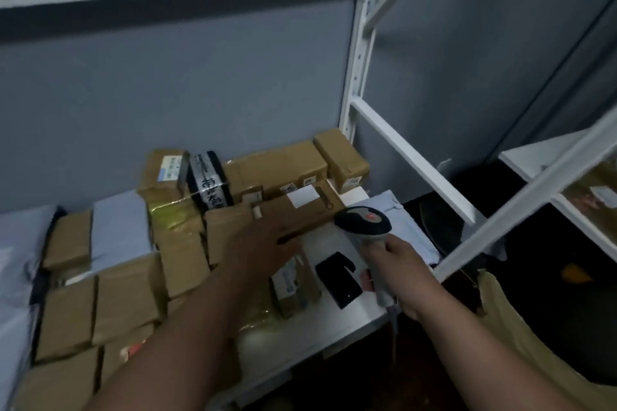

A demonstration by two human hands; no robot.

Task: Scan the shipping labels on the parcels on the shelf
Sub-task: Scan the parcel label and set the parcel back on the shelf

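Parcels (127,290) crowd the shelf (334,320). The left hand (263,243) rests flat, fingers relaxed, on a long box (300,213); pulling it could topple neighbours. The right hand (397,264) clenches the scanner (364,220), which may misread blurred, angled labels.

Parcel storeroom: white metal shelving (359,83) stacked with taped cartons (277,167).

One head-worn wide-angle view looks forward and down, close over the white shelf (334,324) of parcels (127,297).
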